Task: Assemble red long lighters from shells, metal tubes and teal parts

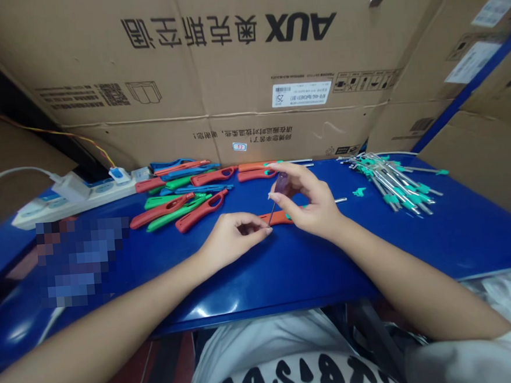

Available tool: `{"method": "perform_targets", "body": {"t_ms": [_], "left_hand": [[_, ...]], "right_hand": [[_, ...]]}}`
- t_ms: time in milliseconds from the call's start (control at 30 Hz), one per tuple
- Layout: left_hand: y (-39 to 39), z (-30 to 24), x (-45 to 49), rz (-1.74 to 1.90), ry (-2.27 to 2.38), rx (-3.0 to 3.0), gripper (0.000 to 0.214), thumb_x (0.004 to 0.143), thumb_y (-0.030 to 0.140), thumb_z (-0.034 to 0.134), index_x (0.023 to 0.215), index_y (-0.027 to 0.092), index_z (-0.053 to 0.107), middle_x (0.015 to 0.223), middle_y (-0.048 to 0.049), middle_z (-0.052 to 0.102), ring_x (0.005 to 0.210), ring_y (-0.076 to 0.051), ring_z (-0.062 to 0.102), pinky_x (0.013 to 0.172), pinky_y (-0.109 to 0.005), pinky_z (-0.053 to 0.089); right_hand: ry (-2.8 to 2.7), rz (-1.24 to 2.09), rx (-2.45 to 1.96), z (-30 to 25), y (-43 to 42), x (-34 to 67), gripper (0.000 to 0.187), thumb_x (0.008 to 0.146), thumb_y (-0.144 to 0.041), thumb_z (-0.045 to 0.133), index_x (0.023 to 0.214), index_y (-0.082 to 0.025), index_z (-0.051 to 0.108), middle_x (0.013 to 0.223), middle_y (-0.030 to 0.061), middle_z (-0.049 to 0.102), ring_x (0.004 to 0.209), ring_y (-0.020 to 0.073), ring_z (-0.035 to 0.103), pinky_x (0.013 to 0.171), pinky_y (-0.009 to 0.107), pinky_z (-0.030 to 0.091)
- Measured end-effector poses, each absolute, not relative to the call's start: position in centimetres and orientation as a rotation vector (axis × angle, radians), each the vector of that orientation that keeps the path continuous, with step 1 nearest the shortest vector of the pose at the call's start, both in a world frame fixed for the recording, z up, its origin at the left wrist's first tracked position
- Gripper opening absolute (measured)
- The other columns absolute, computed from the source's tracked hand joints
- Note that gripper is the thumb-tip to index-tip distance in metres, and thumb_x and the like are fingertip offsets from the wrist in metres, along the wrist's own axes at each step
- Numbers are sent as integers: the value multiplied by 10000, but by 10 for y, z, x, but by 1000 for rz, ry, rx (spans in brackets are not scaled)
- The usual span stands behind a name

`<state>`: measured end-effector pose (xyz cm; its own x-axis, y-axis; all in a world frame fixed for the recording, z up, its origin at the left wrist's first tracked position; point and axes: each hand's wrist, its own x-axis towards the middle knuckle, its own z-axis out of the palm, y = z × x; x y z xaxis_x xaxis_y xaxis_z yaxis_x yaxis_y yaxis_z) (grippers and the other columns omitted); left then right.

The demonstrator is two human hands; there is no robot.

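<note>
My right hand is closed around the dark purple handle of a screwdriver, whose thin shaft slants down to the left. At the shaft's tip, the thumb and fingertips of my left hand are pinched together. Whatever they hold there is too small or hidden to make out. Behind both hands lies an orange utility lighter with a green trigger part and a metal tube reaching right. My fingers cover part of it.
Red, green and blue lighter casings lie piled to the left. Two assembled lighters rest behind my hands. Metal tubes with green parts are heaped right. A power strip stands left; cardboard walls the blue table's back.
</note>
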<state>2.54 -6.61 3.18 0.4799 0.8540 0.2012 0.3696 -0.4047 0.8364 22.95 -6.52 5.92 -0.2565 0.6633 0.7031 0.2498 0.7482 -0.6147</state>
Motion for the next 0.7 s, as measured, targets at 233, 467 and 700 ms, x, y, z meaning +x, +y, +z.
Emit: {"method": "perform_targets", "body": {"t_ms": [233,467,700], "left_hand": [[-58,32,17,769,938,2505,496,825,465,774,1224,202,640,1225,-100,683,1126,-288,611,1004,-441,477],[-54,26,16,651,923,2534,301,902,188,607,1202,166,628,1161,-103,697,1075,-259,629,976,-410,505],[-65,26,23,636,804,2495,229,905,240,658,1126,181,652,1101,-92,713,1040,-247,656,947,-382,522]], "right_hand": [[-1813,387,-757,54,-66,227,426,951,-307,625,1371,-273,560,1139,74,708,923,208,703,848,391,615],[-1821,342,-734,49,-65,224,443,962,-288,604,1401,-292,542,1128,66,710,912,200,702,840,383,624],[-1890,250,-737,46,-68,221,414,971,-292,579,1384,-283,547,1161,61,702,849,168,682,804,347,622]]}}
